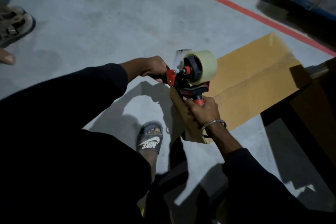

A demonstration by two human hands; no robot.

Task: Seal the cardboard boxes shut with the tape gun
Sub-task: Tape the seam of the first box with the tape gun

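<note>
Grey concrete floor (109, 14) | cardboard box (254, 82) taped | tape gun (189, 78) handle gripped by right hand (203, 111) | front end pinched by left hand (152, 69), arm outstretched

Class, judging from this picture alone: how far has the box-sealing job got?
Done: the box has its flaps closed and a glossy tape strip along its top seam. In hand: the right hand grips the tape gun by its handle, above the box's near edge; the left hand grips its front end. Left: whether other boxes remain cannot be told.
</note>
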